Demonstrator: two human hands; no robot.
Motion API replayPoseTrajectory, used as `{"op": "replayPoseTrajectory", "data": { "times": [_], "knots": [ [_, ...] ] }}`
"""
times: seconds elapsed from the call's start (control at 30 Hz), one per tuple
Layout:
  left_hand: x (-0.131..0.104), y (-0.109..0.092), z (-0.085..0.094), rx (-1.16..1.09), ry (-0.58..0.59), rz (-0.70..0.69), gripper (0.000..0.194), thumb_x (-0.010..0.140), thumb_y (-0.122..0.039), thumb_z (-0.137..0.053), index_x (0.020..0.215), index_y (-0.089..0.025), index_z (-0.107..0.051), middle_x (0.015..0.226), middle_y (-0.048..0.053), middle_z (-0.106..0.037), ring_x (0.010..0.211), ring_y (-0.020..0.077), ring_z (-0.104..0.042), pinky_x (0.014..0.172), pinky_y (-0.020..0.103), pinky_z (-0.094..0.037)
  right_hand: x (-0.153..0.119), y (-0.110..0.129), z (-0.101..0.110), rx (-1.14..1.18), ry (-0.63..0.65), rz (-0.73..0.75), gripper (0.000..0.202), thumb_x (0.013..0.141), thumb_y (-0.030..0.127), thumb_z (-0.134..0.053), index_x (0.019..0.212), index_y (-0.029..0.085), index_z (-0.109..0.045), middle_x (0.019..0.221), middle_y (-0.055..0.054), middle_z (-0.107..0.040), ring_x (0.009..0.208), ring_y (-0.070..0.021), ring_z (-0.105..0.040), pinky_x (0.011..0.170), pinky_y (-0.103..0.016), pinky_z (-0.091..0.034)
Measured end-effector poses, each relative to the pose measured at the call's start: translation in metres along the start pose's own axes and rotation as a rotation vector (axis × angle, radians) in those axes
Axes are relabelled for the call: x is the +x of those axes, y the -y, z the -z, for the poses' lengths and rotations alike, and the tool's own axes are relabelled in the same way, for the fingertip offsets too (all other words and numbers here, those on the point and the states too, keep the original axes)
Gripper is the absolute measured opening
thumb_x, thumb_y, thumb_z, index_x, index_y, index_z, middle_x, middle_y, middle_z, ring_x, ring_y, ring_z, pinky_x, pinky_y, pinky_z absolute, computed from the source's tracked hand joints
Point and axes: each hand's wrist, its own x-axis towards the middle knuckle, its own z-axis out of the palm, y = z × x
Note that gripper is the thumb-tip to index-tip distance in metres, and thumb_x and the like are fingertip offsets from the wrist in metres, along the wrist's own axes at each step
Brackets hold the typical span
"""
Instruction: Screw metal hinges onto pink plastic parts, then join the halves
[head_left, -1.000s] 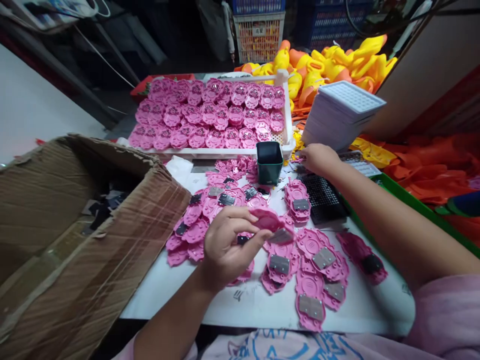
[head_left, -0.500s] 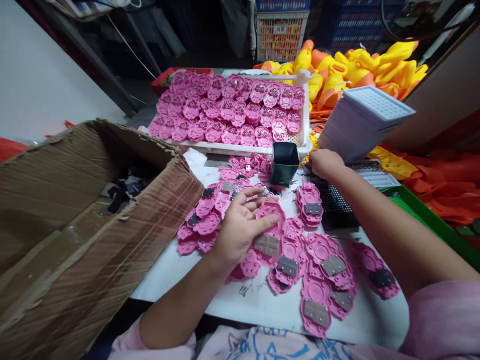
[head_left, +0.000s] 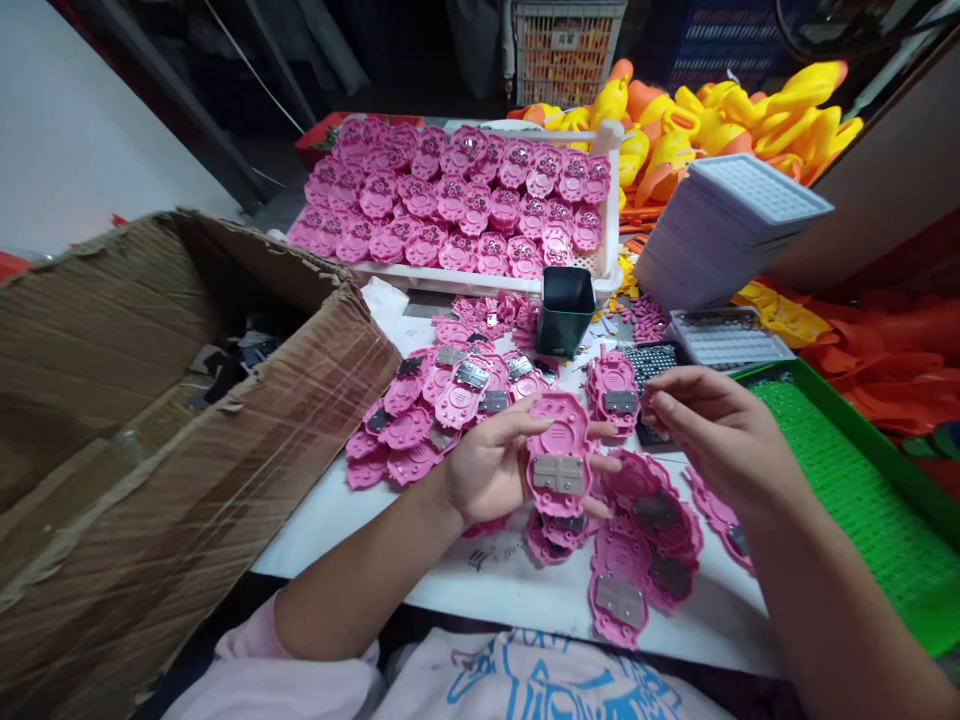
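My left hand (head_left: 491, 465) holds a pink plastic casing (head_left: 561, 440) by its edges, thumb along the left side and fingers behind. A screwed-on metal plate (head_left: 557, 475) covers its lower part. My right hand (head_left: 712, 430) hovers to the right of it, thumb and fingertips pinched together; whatever they hold is too small to make out. Below my hands lie more pink casings (head_left: 621, 580) with metal plates. A heap of similar casings (head_left: 409, 425) is left of my left hand, and another stack (head_left: 613, 390) stands just beyond the held one.
A dark square cup (head_left: 566, 315) stands near a white crate (head_left: 450, 280) of pink casings. Small pink parts (head_left: 645, 318) lie by a stack of white trays (head_left: 720, 230). A cardboard box (head_left: 300, 430) is on the left, a green tray (head_left: 855, 480) on the right.
My right hand has come back toward me from beside the white tray stack, fingers pinched. My left hand has shifted slightly right and turned the casing more upright.
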Motion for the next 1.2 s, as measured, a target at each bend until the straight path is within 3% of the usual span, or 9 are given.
{"op": "replayPoseTrajectory", "data": {
  "times": [0.13,0.27,0.47,0.63,0.8,0.93,1.2],
  "knots": [
    [0.0,0.003,0.0,0.119,0.007,0.084,0.046,0.08,-0.044,-0.045,0.117,-0.02,-0.056,0.099,0.014,-0.068,0.089,0.0283,-0.066,0.07,0.044,-0.051,-0.019,-0.01,-0.009,0.179,-0.067,0.013,0.019,0.072,0.033,-0.074,0.081,0.022,-0.062,0.075,0.0,-0.06,0.063,-0.0106,-0.057,0.057,-0.024,-0.051],
    [0.0,0.008,-0.002,0.178,0.032,0.151,0.052,0.078,-0.054,-0.043,0.108,-0.016,-0.063,0.09,0.015,-0.068,0.076,0.0245,-0.065,0.066,0.037,-0.049,-0.025,-0.011,-0.012,0.164,-0.042,0.065,0.013,0.078,0.027,-0.07,0.09,0.024,-0.064,0.082,-0.001,-0.063,0.073,-0.0116,-0.061,0.065,-0.025,-0.052],
    [-0.005,0.019,-0.006,0.228,0.052,0.298,0.044,0.078,-0.056,-0.057,0.092,-0.015,-0.067,0.075,0.009,-0.067,0.056,0.014,-0.06,0.052,0.023,-0.041,-0.033,0.004,-0.016,-0.143,0.088,0.368,0.008,0.085,0.017,-0.06,0.088,0.022,-0.065,0.085,-0.001,-0.06,0.08,-0.0107,-0.057,0.072,-0.024,-0.047],
    [-0.006,0.022,-0.011,0.266,0.072,0.357,0.048,0.075,-0.06,-0.059,0.086,-0.014,-0.064,0.073,0.007,-0.064,0.049,0.0118,-0.057,0.049,0.023,-0.041,-0.033,0.008,-0.02,-0.285,0.176,0.424,0.006,0.086,0.014,-0.056,0.084,0.018,-0.061,0.08,-0.001,-0.06,0.076,-0.0112,-0.056,0.069,-0.024,-0.046],
    [-0.005,0.022,-0.009,0.398,0.066,0.355,0.052,0.079,-0.064,-0.051,0.092,-0.014,-0.055,0.073,0.005,-0.06,0.048,0.0092,-0.053,0.044,0.02,-0.037,-0.031,0.002,-0.021,-0.356,0.166,0.463,0.007,0.088,0.014,-0.054,0.084,0.018,-0.057,0.077,-0.001,-0.059,0.073,-0.0116,-0.055,0.067,-0.023,-0.045],
    [-0.004,0.022,-0.012,0.561,0.068,0.267,0.052,0.086,-0.063,-0.039,0.084,-0.013,-0.05,0.065,0.001,-0.05,0.046,0.0072,-0.046,0.041,0.019,-0.03,-0.029,-0.006,-0.023,-0.418,0.188,0.524,0.006,0.089,0.014,-0.05,0.085,0.019,-0.052,0.079,-0.002,-0.055,0.075,-0.0129,-0.053,0.066,-0.024,-0.045],
    [-0.01,0.026,-0.023,0.821,0.105,0.12,0.055,0.087,-0.065,-0.028,0.088,-0.014,-0.047,0.068,0.0,-0.044,0.055,0.0099,-0.041,0.052,0.023,-0.036,-0.036,-0.01,-0.024,-0.353,0.32,0.536,0.007,0.092,0.015,-0.044,0.093,0.019,-0.049,0.086,-0.004,-0.054,0.08,-0.0132,-0.052,0.071,-0.025,-0.045]
  ]
}}
